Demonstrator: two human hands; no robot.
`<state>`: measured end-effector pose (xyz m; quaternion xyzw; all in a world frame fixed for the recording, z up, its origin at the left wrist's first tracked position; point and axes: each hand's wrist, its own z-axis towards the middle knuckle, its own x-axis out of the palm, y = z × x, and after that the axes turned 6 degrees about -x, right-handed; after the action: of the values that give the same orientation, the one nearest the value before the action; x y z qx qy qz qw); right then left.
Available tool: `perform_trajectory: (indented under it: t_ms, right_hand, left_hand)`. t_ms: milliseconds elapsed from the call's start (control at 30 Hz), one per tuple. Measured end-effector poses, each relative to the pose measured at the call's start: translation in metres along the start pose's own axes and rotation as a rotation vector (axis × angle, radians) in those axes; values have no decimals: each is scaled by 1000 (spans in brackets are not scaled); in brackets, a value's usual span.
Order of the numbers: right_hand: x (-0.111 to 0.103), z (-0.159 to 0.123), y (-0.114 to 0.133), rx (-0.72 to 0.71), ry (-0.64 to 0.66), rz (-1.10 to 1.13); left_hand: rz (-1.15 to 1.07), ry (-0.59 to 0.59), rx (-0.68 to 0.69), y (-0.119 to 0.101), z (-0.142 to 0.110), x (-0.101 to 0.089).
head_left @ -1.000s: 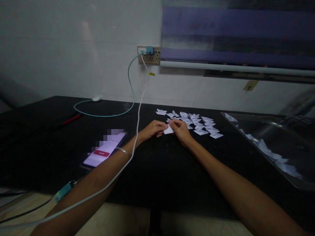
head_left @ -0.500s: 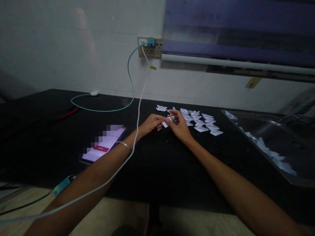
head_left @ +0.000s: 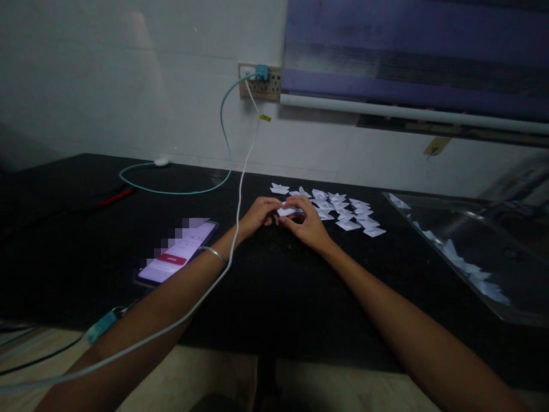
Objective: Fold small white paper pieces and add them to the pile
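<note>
1. The cable [head_left: 237,226] crosses in front of your left forearm [head_left: 171,297]; if it touches, a reach could snag it.
2. Your left hand [head_left: 259,216] and right hand [head_left: 310,228] grasp the paper [head_left: 285,212] between them; uneven pulling might tear it.
3. Boats [head_left: 344,214] sit just beyond your right hand; a stray knuckle could scatter them.

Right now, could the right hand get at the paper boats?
Probably yes: the boats lie just beside the right hand, with nothing seen between, though it holds the paper.
</note>
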<state>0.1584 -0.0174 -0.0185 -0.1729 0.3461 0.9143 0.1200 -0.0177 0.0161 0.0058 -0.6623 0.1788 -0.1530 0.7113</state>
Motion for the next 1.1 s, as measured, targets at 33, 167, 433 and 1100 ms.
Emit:
perform_trajectory:
  t_ms: [33,167,433,1100]
  right_hand:
    - [0,0,0,-13,-2,-22]
    - [-1,1,-3,-77,16,-108]
    - [-7,1,1,-215,76,-322]
    - [-8,4,-4,-106,-107,-277]
  left_hand:
    - [4,-1,-4,-1,0,0]
    - [16,-21,-23,-3,-1,1]
    - [-33,-5,-39,6,5,0]
    - [166,236,40,20,10,-3]
